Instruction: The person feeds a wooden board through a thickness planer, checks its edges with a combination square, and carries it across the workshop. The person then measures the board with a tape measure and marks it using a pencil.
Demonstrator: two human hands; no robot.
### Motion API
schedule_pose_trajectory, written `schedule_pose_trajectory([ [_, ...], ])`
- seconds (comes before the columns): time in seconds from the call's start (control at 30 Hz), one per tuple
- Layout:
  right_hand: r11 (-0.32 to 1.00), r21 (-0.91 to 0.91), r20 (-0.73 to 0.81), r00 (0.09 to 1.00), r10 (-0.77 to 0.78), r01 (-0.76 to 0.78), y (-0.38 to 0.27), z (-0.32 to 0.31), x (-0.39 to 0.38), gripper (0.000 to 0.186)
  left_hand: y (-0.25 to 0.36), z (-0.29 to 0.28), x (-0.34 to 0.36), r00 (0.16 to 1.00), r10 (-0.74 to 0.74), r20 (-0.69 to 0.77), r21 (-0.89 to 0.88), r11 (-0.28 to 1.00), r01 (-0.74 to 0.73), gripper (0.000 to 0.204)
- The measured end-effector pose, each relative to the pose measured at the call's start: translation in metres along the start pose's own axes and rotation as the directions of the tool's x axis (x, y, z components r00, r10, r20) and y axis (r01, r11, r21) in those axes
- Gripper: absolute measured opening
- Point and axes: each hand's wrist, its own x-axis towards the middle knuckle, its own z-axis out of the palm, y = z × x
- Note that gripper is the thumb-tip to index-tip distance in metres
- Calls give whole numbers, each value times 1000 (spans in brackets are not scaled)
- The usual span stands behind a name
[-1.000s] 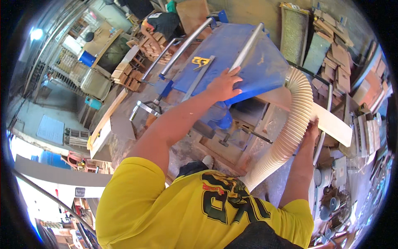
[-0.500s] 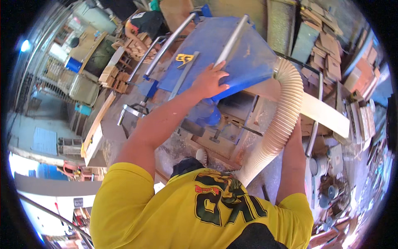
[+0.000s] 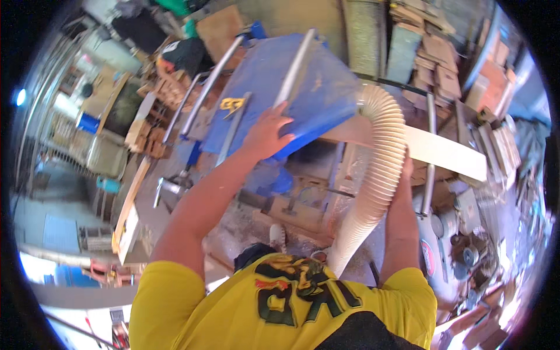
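My left hand (image 3: 268, 135) lies with spread fingers on the near edge of the blue top of a woodworking machine (image 3: 326, 87), which looks like a thickness planer. Its fingertips are by the lower end of a metal roller (image 3: 297, 67). A ribbed cream hose (image 3: 385, 146) curves down from the machine's right side. Out from behind the hose, to the right, sticks a pale wooden board (image 3: 446, 153). My right hand (image 3: 408, 166) is beside the hose, close to the board's near edge. The hose covers its fingers, so its grip is hidden.
A second roller (image 3: 213, 84) and a yellow-marked metal bar (image 3: 234, 125) are on the machine's left. A metal stand (image 3: 430, 146) crosses under the board. Stacked wood (image 3: 440, 64) stands at the back right. A long plank (image 3: 131, 198) is at the left. A shoe (image 3: 277, 234) shows below.
The view has shifted, so the machine appears further left. The board reaches a little further out to the right past the stand. More of my right hand shows beside the hose.
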Motion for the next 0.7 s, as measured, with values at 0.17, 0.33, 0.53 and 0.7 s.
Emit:
schedule_pose_trajectory([
  [0.17,911,-410,-404,888,-219,38,5,-5,15,53,1,-10,-3,996,-72,49,7,997,72,43],
  [0.33,915,-342,-352,874,-334,212,8,-24,22,55,2,-2,3,1000,11,4,-12,1000,-11,42],
  [0.53,982,185,219,976,-14,-28,17,124,-73,66,-3,12,8,1000,8,-19,-84,996,-9,42],
  [0.7,974,-4,444,872,206,-228,41,167,-57,67,-2,10,6,990,-115,77,15,993,114,45],
])
